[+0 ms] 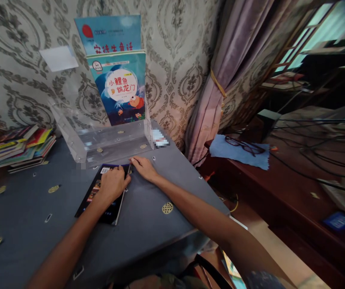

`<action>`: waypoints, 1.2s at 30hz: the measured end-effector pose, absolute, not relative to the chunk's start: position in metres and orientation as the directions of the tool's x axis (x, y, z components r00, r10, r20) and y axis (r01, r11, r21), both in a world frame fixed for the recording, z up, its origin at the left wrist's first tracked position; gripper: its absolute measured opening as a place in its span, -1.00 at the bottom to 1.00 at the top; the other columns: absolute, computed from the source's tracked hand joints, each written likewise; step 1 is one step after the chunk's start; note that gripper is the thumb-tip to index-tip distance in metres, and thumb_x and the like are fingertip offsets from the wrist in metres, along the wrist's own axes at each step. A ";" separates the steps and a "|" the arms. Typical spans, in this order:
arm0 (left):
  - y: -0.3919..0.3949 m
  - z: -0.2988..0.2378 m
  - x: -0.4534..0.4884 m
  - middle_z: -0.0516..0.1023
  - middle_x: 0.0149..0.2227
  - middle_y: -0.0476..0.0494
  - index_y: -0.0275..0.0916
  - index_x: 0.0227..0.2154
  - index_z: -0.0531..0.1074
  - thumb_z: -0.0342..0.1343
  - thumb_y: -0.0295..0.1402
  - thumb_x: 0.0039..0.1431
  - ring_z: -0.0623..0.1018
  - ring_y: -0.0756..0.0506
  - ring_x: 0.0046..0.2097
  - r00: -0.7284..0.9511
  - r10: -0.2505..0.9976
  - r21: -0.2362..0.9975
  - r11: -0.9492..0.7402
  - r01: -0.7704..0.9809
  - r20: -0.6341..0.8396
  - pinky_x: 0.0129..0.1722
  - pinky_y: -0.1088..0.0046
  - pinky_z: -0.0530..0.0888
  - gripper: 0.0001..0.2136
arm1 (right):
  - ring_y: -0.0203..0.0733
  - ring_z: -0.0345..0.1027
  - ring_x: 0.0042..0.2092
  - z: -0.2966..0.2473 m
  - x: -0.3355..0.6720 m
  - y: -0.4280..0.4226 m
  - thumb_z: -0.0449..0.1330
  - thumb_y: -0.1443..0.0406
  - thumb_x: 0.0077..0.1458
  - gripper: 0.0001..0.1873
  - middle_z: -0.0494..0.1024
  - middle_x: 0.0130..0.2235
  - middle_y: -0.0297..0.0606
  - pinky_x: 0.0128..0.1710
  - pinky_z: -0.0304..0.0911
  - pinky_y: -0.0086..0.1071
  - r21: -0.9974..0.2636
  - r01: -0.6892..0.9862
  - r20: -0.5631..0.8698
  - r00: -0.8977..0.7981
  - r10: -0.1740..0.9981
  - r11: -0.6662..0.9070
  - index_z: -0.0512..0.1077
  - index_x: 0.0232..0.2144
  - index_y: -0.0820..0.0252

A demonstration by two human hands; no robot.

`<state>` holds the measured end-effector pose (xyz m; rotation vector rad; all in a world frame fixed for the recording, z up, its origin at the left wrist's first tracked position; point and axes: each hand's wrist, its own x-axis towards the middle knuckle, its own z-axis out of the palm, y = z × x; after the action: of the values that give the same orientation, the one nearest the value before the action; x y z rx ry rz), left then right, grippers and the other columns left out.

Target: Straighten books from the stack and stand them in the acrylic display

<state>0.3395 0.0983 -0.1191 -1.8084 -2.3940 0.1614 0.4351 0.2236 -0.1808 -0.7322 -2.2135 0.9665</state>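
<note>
A black-covered book (pixel 110 214) lies at an angle on the cloth-covered table, its barcode side up. My left hand (pixel 114 184) is on its upper part, fingers bent over the cover and thumb at the right edge. My right hand (pixel 145 167) rests palm down on the cloth just right of the book, fingertips close to its top right corner; whether they touch it is unclear. Behind both hands stands a clear plastic book rack (pixel 115 138). A blue picture book (pixel 122 108) leans upright in it, before a taller light-blue book (pixel 112 30).
Several stacked books (pixel 19 150) lie at the left. A white card (pixel 58 59) is near the wall. Right of the table stands a dark red desk (pixel 287 180) with glasses (pixel 244 145) on a blue cloth (pixel 220 150) and tangled cables. A tied curtain (pixel 208 104) hangs between.
</note>
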 end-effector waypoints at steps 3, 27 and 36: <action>0.098 -0.115 0.338 0.63 -0.19 -0.41 -0.39 -0.19 0.54 -0.16 -0.23 0.36 0.64 -0.31 -0.16 -0.267 0.963 -0.165 0.269 0.949 0.037 -0.24 0.26 0.47 -0.59 | -0.22 0.49 -0.15 -0.183 0.435 0.225 -0.02 0.23 0.39 -0.68 0.65 -0.21 -0.25 -0.11 0.26 -0.40 -0.781 0.239 0.310 -0.654 0.691 0.576 0.54 -0.14 0.14; 0.095 -0.120 0.345 0.59 -0.13 -0.45 -0.42 -0.15 0.54 -0.19 -0.24 0.38 0.61 -0.33 -0.09 -0.274 0.961 -0.187 0.277 0.943 0.041 -0.26 0.26 0.47 -0.58 | -0.20 0.44 -0.05 -0.170 0.442 0.213 -0.06 0.28 0.40 -0.66 0.63 -0.16 -0.27 0.02 0.22 -0.35 -0.730 0.187 0.402 -0.661 0.634 0.657 0.51 -0.06 0.12; 0.091 -0.119 0.343 0.57 -0.11 -0.45 -0.42 -0.11 0.50 -0.14 -0.18 0.38 0.60 -0.35 -0.07 -0.244 0.969 -0.170 0.244 0.955 0.022 -0.22 0.21 0.50 -0.59 | -0.17 0.40 -0.17 -0.157 0.445 0.198 -0.06 0.24 0.41 -0.66 0.58 -0.25 -0.21 -0.19 0.17 -0.40 -0.440 0.450 0.275 -0.756 0.593 0.777 0.51 -0.12 0.16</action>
<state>0.3427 0.0907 -0.1192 -1.8504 -2.3789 0.1834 0.4455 0.1984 -0.1568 -0.7906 -2.5676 0.4916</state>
